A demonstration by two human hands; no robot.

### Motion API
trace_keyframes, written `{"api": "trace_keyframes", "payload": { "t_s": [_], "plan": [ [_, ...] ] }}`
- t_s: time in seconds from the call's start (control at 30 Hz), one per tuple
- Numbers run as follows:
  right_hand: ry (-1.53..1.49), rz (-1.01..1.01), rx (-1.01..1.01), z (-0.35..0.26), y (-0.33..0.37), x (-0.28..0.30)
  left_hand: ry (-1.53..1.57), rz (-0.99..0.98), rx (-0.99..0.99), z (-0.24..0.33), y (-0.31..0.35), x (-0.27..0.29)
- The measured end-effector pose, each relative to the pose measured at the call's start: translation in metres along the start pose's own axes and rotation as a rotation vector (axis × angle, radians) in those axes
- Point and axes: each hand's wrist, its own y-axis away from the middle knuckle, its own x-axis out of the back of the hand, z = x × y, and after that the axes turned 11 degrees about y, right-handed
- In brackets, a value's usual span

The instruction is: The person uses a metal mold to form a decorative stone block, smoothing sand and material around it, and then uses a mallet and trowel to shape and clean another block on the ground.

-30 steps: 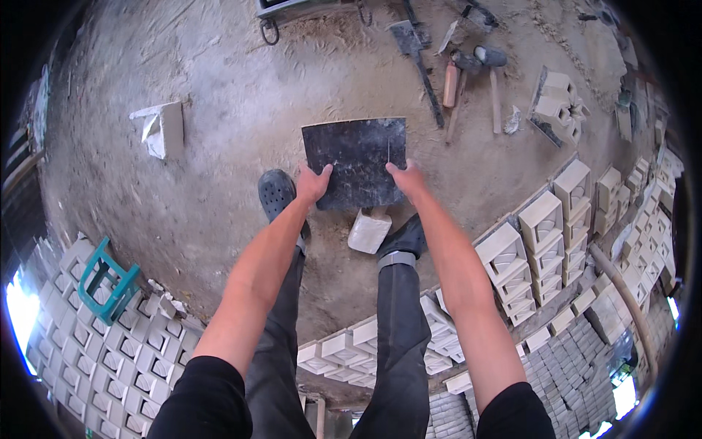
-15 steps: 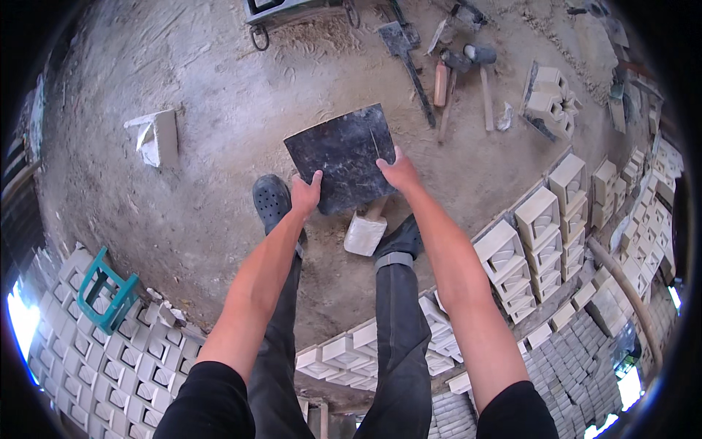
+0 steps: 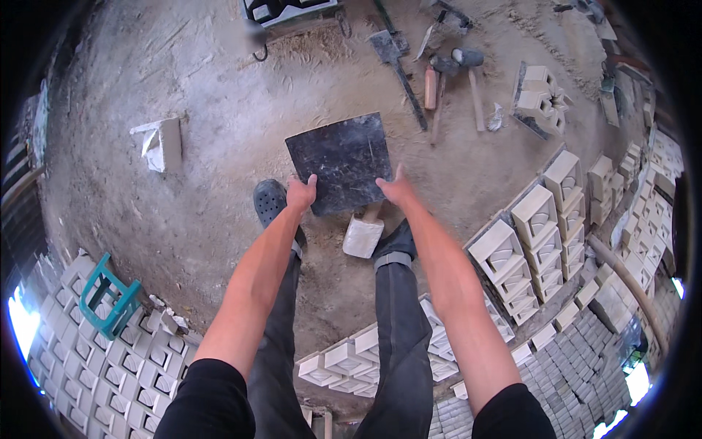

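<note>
Grasping a scuffed black rectangular board [image 3: 340, 159] by its sides, ahead of and between two dark clogs [image 3: 269, 201]: gripping the left edge with the left hand [image 3: 301, 194] and the right edge with the right hand [image 3: 396, 189], pressing both thumbs [image 3: 312, 180] onto its upper face. Covering part of a white-headed mallet [image 3: 363, 238] with the board, just beside the right clog. Facing dark-headed hammers [image 3: 467, 57], lying ahead on the right.

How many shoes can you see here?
2. A dark grey perforated clog is left of the bare left hand holding a black rectangular sheet; another dark shoe, partly covered by the bare right forearm, is beside a pale boxy block.
</note>
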Motion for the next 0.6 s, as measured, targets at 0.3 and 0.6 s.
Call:
{"api": "trace_keyframes", "payload": {
  "t_s": [0.3, 0.6],
  "plan": [
    [-0.178, 0.139, -0.031, 0.097, 0.197, 0.011, 0.065, 0.039, -0.343, -0.026, 0.134, 0.108],
    [-0.37, 0.434, -0.35, 0.182, 0.446, 0.117, 0.18, -0.01, -0.374, 0.048, 0.314, 0.299]
  ]
}}
